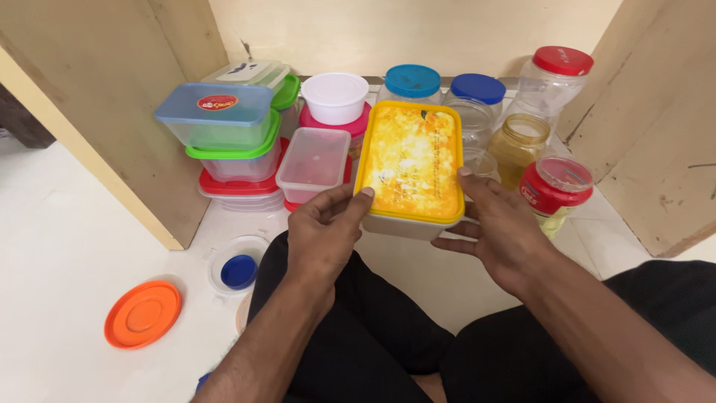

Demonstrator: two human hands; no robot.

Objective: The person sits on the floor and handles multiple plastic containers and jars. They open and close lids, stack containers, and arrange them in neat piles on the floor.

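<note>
A rectangular plastic box with a yellow printed lid (412, 158) is held up between both hands over my lap. My left hand (322, 233) grips its near left corner, thumb on the lid's edge. My right hand (498, 227) grips the right side, with the thumb on the lid and fingers under the box. Behind the box stand several jars and containers on the white floor inside a wooden cupboard.
A stack of boxes with blue, green and red lids (233, 130) stands left. A clear box (313, 162), a white tub (335, 95), blue-lidded jars (412, 80), a red-lidded jar (556, 190) surround it. An orange lid (142, 314) and blue cap (239, 271) lie on the floor.
</note>
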